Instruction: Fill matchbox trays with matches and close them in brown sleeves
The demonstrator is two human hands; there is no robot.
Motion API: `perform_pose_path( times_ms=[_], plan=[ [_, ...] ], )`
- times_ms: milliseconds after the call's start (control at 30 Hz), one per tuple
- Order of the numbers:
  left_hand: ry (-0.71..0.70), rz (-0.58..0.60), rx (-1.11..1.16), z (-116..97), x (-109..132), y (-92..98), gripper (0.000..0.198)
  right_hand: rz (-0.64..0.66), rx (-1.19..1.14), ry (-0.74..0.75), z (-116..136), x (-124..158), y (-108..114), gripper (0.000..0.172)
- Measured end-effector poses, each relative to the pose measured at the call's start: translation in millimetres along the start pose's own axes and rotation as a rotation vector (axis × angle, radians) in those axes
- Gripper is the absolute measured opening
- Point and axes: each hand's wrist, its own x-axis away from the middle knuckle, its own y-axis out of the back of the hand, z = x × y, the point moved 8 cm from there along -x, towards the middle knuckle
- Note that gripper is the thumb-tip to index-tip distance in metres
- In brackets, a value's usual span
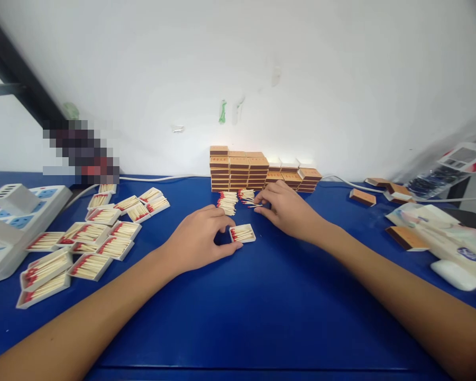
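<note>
My left hand point(206, 235) grips the left end of a small white matchbox tray point(250, 239), thumb at the near side and fingers at the far side. Red-tipped matches point(241, 233) lie in that tray. Just beyond it, two loose heaps of matches rest on the blue table; the left heap point(227, 202) is close to my left fingers. My right hand point(281, 206) is at the right heap point(246, 196), thumb and fingertips pinched around matches at its edge. How many it holds I cannot make out.
Stacked matchboxes point(240, 169) stand against the wall. Several match-filled trays point(91, 266) spread over the left side, beside a white power strip point(8, 254). To the right are loose matchboxes point(363, 197), a tissue pack point(452, 238) and a white cable point(353, 185).
</note>
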Motion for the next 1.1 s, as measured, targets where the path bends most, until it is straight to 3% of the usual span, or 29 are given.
perform_pose_path(
  times_ms=[333, 700, 1100],
  plan=[
    [0.006, 0.02, 0.003, 0, 0, -1.0, 0.027, 0.082, 0.113, 0.001, -6, -1, -16, 0.025],
    [0.008, 0.027, 0.001, 0, 0, -0.6, 0.027, 0.149, 0.186, -0.021, -12, -1, -21, 0.022],
    [0.007, 0.026, -0.008, 0, 0, -0.4, 0.027, 0.059, 0.134, 0.074, -11, -11, -21, 0.017]
  ],
)
